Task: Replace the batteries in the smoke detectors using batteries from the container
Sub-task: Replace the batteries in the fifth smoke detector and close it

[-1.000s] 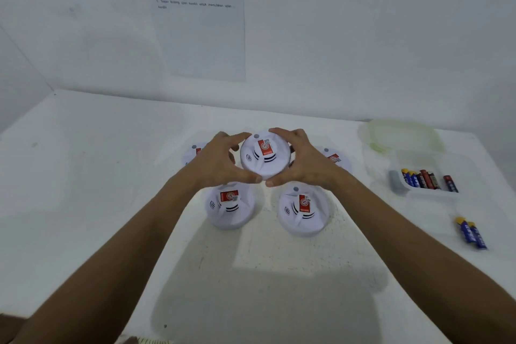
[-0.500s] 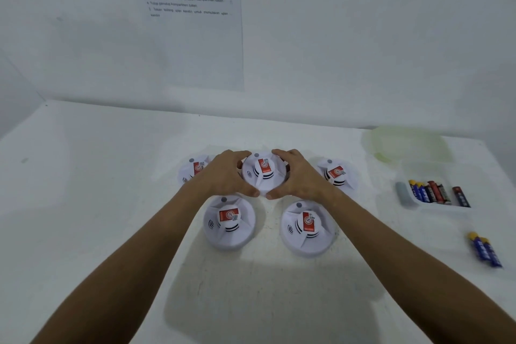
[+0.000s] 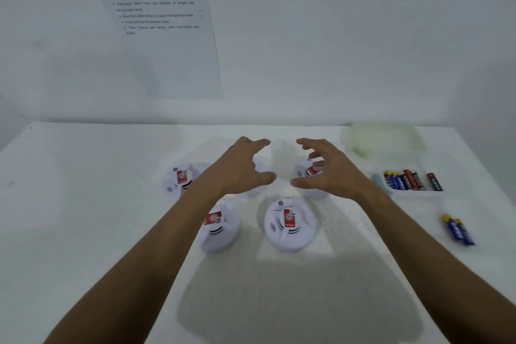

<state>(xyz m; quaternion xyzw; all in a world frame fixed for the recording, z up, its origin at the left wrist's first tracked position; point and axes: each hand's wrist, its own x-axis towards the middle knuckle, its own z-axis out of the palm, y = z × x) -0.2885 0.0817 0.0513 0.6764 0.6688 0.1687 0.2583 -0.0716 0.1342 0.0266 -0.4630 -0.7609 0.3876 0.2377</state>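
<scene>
Several white round smoke detectors with red labels lie on the white table. One is at the back left (image 3: 181, 179), one at the front left (image 3: 220, 229), one at the front right (image 3: 289, 225). My right hand (image 3: 329, 170) partly covers a back right detector (image 3: 308, 172). My left hand (image 3: 240, 167) hides most of a middle detector (image 3: 261, 166). Both hands hover with fingers spread, facing each other and holding nothing. A clear container (image 3: 452, 173) at the right holds several blue and red batteries (image 3: 405, 180).
Two loose blue batteries (image 3: 459, 230) lie near the table's right edge. A pale green lid (image 3: 382, 137) rests behind the container. A printed sheet (image 3: 159, 8) hangs on the wall behind the table. The wall runs close behind the detectors.
Both hands have let go of the middle detector, which now sits on the table, and their fingers have spread apart. The view has tilted upward.
</scene>
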